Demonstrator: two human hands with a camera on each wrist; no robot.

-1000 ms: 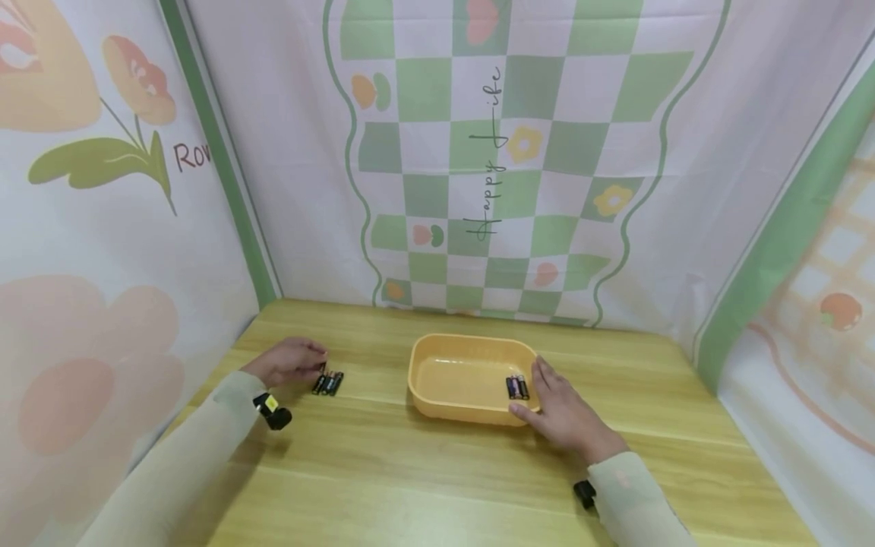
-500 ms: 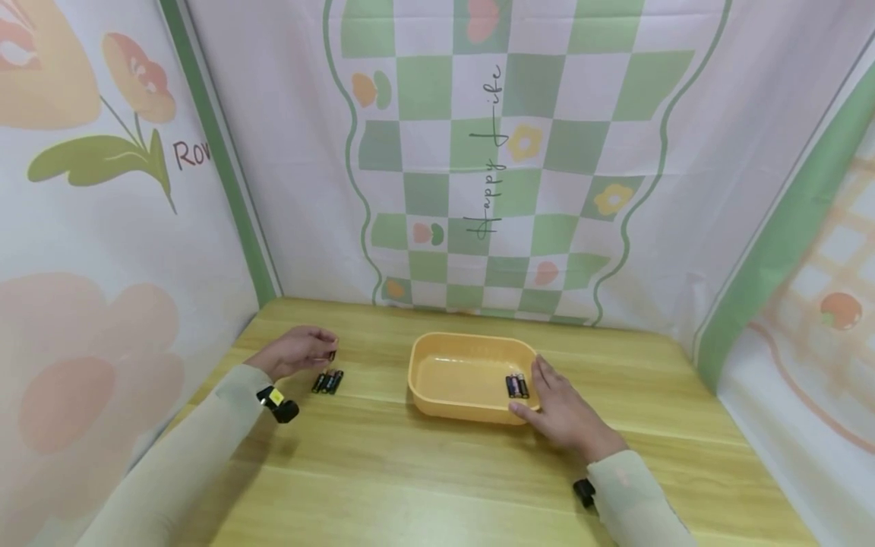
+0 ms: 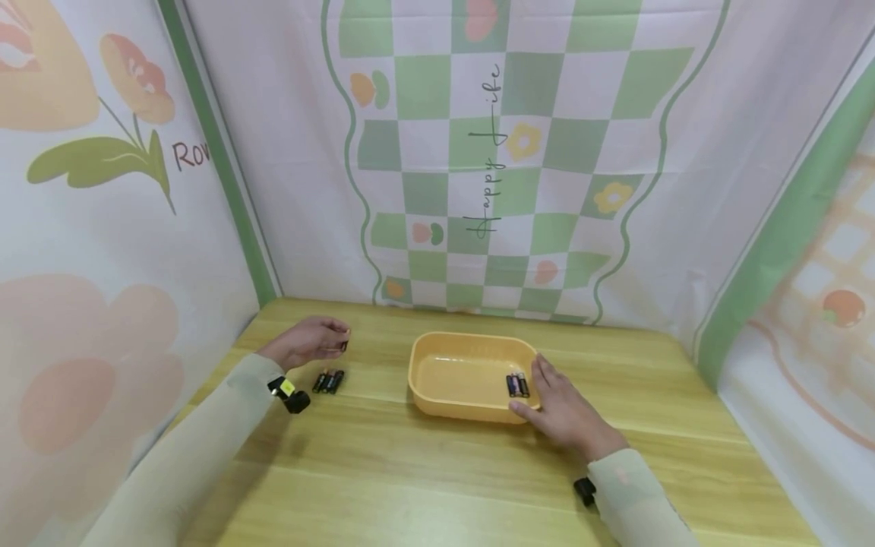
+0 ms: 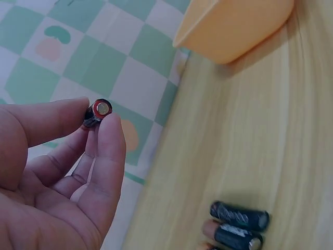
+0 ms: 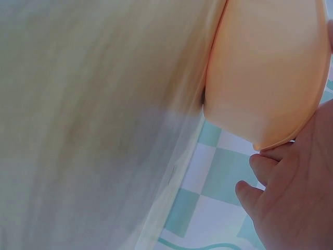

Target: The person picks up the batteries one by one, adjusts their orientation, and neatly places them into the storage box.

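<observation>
A person's left hand [image 3: 307,343], at centre left of the head view, is raised just above the wooden bench [image 3: 437,486] and pinches a single black battery [image 3: 343,346] between thumb and fingertips. The left wrist view shows that battery [image 4: 97,112] end-on at upper left, its metal cap ringed in red, held between the thumb and the index finger [image 4: 110,151] of the left hand [image 4: 57,177].

Below and right of the raised hand, a small cluster of loose batteries [image 3: 328,381] lies side by side on the bench; two of them and part of a third [image 4: 237,226] appear at the bottom of the left wrist frame.

Right of centre in the head view sits a shallow orange tray [image 3: 437,346], with two more batteries in the tray [image 3: 517,386] lying together against its right end. The right hand [image 3: 563,414] rests at the tray's near right corner, fingers fairly straight along the rim and thumb against the front wall, holding nothing else. In the right wrist view the same hand [image 5: 294,203] fills the lower right, fingertips touching the tray's lip [image 5: 276,143] at upper right.

A checkered green-and-white cloth backdrop [image 3: 506,152] with flower prints closes off the bench on three sides.
</observation>
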